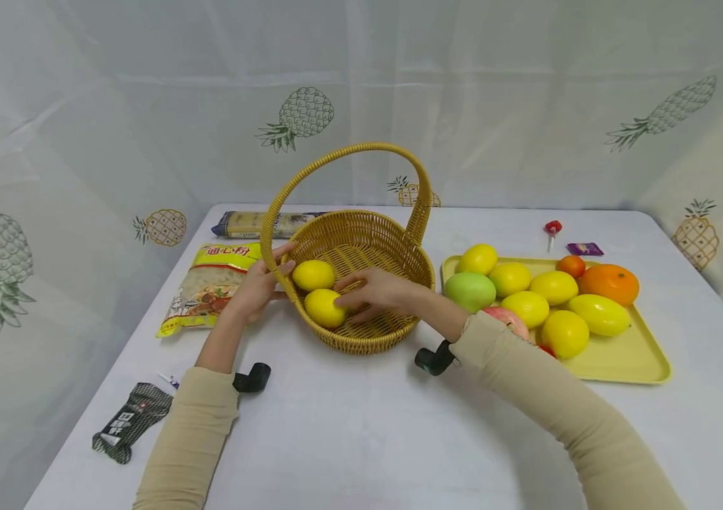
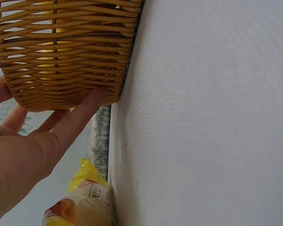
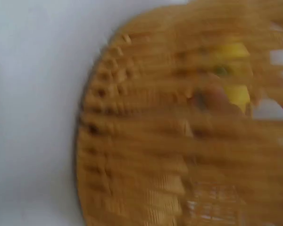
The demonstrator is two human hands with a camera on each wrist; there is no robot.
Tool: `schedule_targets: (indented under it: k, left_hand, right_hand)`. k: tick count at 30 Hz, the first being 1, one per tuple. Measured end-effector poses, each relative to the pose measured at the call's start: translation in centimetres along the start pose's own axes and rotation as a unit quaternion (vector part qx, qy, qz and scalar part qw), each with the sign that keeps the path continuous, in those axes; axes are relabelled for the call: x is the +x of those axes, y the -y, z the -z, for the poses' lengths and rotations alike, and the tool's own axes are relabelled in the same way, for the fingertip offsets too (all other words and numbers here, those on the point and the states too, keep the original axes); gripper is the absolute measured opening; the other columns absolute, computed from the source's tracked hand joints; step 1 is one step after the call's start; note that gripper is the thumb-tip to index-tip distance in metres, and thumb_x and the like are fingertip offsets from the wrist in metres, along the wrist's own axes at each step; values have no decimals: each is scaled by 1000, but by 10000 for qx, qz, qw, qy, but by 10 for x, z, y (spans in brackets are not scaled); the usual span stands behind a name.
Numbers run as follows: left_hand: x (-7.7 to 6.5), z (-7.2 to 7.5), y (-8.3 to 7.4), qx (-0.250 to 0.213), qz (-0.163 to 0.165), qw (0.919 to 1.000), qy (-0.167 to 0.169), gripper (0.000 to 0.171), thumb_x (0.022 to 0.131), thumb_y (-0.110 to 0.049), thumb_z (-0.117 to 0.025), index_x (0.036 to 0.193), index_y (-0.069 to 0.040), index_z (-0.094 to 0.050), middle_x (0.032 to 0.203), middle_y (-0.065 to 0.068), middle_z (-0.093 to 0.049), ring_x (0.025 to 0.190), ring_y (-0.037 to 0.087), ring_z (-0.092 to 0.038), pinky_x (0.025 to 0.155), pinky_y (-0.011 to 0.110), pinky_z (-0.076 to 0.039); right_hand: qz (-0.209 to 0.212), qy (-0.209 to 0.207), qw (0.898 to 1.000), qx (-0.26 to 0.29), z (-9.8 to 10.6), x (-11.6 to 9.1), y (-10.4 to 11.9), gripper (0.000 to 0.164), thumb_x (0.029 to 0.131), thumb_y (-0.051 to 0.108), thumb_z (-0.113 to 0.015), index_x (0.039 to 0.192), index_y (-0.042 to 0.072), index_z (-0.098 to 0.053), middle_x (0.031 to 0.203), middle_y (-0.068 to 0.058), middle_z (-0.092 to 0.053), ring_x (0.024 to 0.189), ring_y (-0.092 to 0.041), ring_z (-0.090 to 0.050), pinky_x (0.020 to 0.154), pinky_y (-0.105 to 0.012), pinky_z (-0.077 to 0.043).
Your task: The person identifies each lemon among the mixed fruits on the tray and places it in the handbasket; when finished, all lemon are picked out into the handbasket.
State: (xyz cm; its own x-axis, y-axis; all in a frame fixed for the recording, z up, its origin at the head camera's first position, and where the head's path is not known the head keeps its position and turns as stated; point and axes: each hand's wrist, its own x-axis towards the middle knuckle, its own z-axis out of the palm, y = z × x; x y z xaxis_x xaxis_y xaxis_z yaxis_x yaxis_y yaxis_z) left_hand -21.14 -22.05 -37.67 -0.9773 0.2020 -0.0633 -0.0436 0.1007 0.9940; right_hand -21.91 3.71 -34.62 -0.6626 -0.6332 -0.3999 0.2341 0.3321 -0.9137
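Observation:
A round wicker basket (image 1: 393, 340) with a tall arched handle stands in the middle of the table. Two lemons lie inside, against its left wall: a rear lemon (image 1: 314, 275) and a front lemon (image 1: 323, 309). My left hand (image 1: 258, 287) holds the basket's left rim by the handle's foot; in the left wrist view one finger (image 2: 82, 113) lies along the outer wall. My right hand (image 1: 377, 290) reaches into the basket, fingers loosely spread, fingertips at the front lemon. Blurred wicker mostly hides that hand in the right wrist view, with yellow lemon (image 3: 238, 94) showing through.
Right of the basket, a yellow tray (image 1: 644, 358) carries several lemons, a green fruit (image 1: 470, 292) and an orange (image 1: 610, 283). Behind it lie a lollipop (image 1: 552, 228) and a purple wrapped sweet (image 1: 585, 248). A pasta bag (image 1: 211, 287) and a dark packet (image 1: 133, 421) are at left.

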Motion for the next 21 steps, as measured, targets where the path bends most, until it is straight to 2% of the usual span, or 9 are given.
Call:
schedule_targets:
  k: [6, 10, 12, 15, 18, 21]
  left_hand:
    - [0, 0, -2, 55, 13, 10000, 11, 52, 105, -19, -43, 155, -13, -26, 157, 16, -20, 132, 37, -34, 92, 58, -44]
    - [-1, -1, -2, 96, -1, 10000, 7, 52, 105, -20, -43, 155, -14, -27, 157, 15, -19, 132, 38, -35, 93, 58, -44]
    - [-1, -1, -2, 87, -10, 10000, 5, 53, 105, -21, -43, 155, -14, -27, 157, 14, -19, 132, 38, -35, 93, 59, -43]
    - [-2, -1, -3, 60, -10, 10000, 10, 53, 105, -22, -44, 155, -14, -26, 157, 15, -19, 132, 38, -34, 95, 60, -42]
    - [-3, -1, -3, 37, -13, 10000, 29, 54, 105, -23, -45, 155, -14, -26, 158, 15, -19, 133, 38, -34, 95, 60, -41]
    - [-3, -1, -3, 32, -16, 10000, 37, 55, 105, -24, -45, 155, -14, -26, 157, 15, -19, 133, 38, -33, 95, 59, -42]
  right_hand:
    - [286, 347, 9990, -12, 36, -31, 11, 49, 98, 14, -59, 142, 1, -42, 139, -21, -44, 126, -40, -44, 96, -50, -46]
    - [575, 504, 9966, -316, 69, -64, 18, 51, 99, 17, -58, 144, 3, -40, 142, -21, -41, 128, -40, -43, 100, -50, -42]
    - [687, 428, 9957, -439, 86, -81, 18, 52, 98, 17, -58, 145, 3, -38, 142, -20, -42, 127, -37, -44, 100, -49, -42]
    - [846, 206, 9944, -604, 113, -105, 12, 51, 99, 17, -56, 145, 3, -37, 142, -23, -42, 124, -33, -48, 100, -50, -42]
    - [1014, 1, 9921, -737, 140, -131, 2, 45, 101, 14, -51, 144, 9, -40, 143, -22, -41, 124, -30, -49, 100, -48, -42]
    - [1374, 104, 9873, -789, 167, -156, -14, 43, 103, 8, -42, 146, 15, -40, 144, -14, -42, 125, -24, -49, 100, -40, -44]
